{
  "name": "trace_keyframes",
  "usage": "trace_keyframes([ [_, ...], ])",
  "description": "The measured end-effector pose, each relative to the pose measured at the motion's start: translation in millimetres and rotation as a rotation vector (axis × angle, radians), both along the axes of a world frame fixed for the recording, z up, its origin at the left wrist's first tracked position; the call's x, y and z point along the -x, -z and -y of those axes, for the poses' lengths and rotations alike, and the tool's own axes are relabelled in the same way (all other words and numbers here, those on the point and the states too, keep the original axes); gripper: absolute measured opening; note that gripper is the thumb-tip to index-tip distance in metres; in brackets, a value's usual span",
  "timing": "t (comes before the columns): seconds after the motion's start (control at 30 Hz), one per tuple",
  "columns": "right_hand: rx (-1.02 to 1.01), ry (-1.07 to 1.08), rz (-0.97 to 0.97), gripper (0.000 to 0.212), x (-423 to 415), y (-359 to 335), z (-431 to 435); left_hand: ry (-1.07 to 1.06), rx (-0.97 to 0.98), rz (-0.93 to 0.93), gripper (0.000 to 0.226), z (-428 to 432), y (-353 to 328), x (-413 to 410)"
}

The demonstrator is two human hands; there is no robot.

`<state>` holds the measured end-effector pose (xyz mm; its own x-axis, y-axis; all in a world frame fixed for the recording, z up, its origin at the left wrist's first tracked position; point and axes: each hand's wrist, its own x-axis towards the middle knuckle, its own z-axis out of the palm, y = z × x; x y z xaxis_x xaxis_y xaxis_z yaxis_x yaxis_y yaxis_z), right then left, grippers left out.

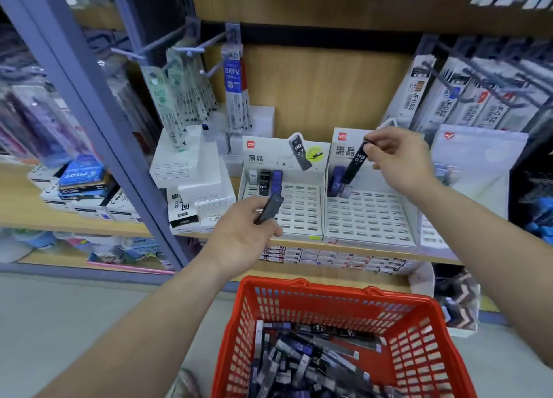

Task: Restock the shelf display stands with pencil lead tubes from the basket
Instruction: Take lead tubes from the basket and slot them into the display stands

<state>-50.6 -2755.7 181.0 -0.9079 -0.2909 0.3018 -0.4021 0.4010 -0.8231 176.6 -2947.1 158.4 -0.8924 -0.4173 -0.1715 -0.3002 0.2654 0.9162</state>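
1. Stationery aisle: R hand (398, 161) pinches a black HB 0.7 lead tube (356, 164) near its cap betw. thumb & fingertips. The tube is tilted, its lower end at the rear-left slots of the R display stand (371, 218), just beside blue tubes (336, 179) seated there.
2. L hand (248, 233), fingers curled, grips a dark tube (270, 207) slantwise over the front-left of the L display stand (299, 206). Stocked tubes (264, 179) (white, black, blue) stand in its rear-left rows.
3. Both white stands sit side by side on a wooden shelf (299, 243), most slots open.
4. Below, nearer the camera, a red basket (329, 305) holds a loose heap of lead tubes (299, 364).
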Motion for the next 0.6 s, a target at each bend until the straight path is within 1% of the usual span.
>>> trace_keyframes([
  [0.07,-0.051,0.036,0.007,0.015,11,10,-20,0.013,-0.038,-0.034,0.026,-10,1,7],
  [0.13,-0.085,0.054,0.006,0.016,19,20,-34,0.017,-0.075,-0.075,0.025,-20,2,14],
  [0.23,-0.125,0.050,0.009,0.020,25,34,-42,0.045,-0.028,-0.082,0.024,-33,5,25],
  [0.37,-0.133,0.002,0.041,0.013,28,48,-38,0.061,0.049,-0.037,0.017,-46,10,38],
  [0.43,-0.144,-0.007,0.001,0.012,29,51,-36,0.060,0.101,-0.009,0.028,-49,12,41],
  [0.5,-0.178,-0.022,-0.035,0.010,30,51,-35,0.051,0.125,0.009,0.034,-50,14,42],
  [0.6,-0.267,-0.058,-0.080,0.011,31,47,-35,0.038,0.110,0.003,0.028,-50,16,43],
])
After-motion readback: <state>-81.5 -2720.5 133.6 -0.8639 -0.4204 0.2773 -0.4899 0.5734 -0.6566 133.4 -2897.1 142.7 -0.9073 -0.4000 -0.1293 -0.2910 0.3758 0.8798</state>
